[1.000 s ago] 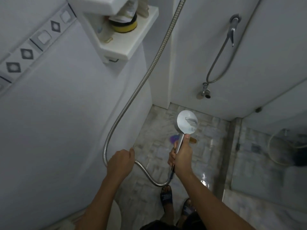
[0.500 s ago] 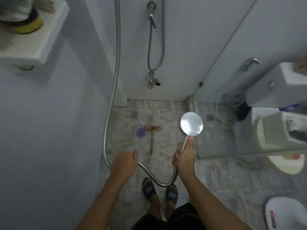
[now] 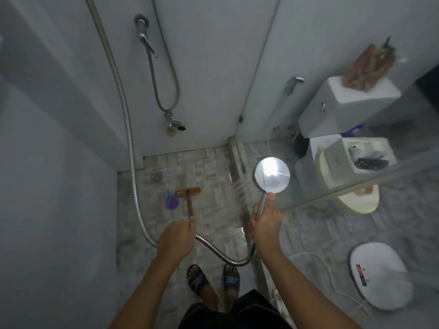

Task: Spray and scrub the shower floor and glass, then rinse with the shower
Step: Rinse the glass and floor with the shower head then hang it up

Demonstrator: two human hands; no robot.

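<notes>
My right hand (image 3: pixel 266 222) grips the handle of the round chrome shower head (image 3: pixel 272 175), thumb up the stem, held over the foot of the glass panel (image 3: pixel 332 162). Water sprays from the head toward the lower left onto the glass base. My left hand (image 3: pixel 177 236) holds the metal hose (image 3: pixel 128 129), which loops under both hands to the handle. On the tiled shower floor (image 3: pixel 209 210) lie a brown scrub brush (image 3: pixel 188 193) and a purple spray bottle (image 3: pixel 171 201), just beyond my left hand.
A floor drain (image 3: pixel 156 178) sits near the back wall. A second hose with a wall tap (image 3: pixel 174 125) hangs on the back wall. Beyond the glass stand a toilet (image 3: pixel 342 148) and a white lid (image 3: pixel 380 274) on the floor. My sandalled feet (image 3: pixel 213 279) stand below.
The view has swung right and down, bringing the toilet side into sight. The shower head has moved right toward the glass base and water now sprays from it; both hands keep their hold.
</notes>
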